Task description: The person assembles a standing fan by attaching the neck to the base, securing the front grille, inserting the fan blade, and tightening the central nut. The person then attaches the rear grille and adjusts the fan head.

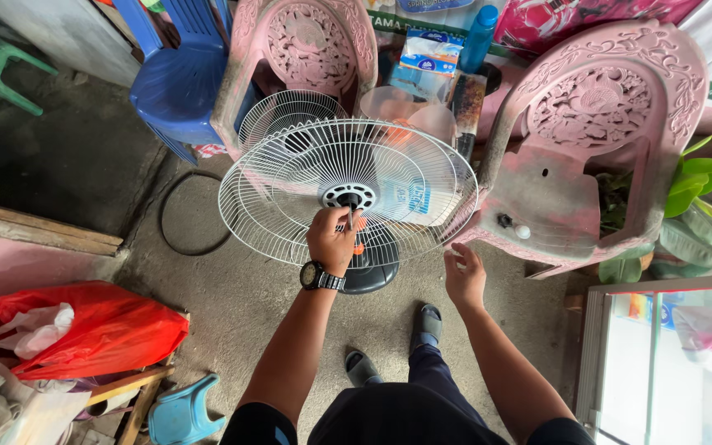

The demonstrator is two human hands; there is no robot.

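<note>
A white wire fan grille (290, 198) stands tilted on a dark round fan base (372, 278) on the concrete floor in front of me. My left hand (331, 241), with a black watch on the wrist, is closed around a thin tool whose tip sits at the grille's centre hub (348, 196). An orange part (359, 239) shows just beside that hand. My right hand (464, 278) pinches the grille's lower right rim. A second white grille (288, 114) leans on the pink chair behind, next to translucent fan blades (397, 107).
Two pink plastic chairs (537, 198) (245, 74) flank the fan, and stacked blue chairs (176, 82) stand at the back left. A black hose loop (176, 239) lies on the floor. A red bag (100, 330) and a small blue stool (183, 412) are at the left, a glass cabinet (669, 363) at the right.
</note>
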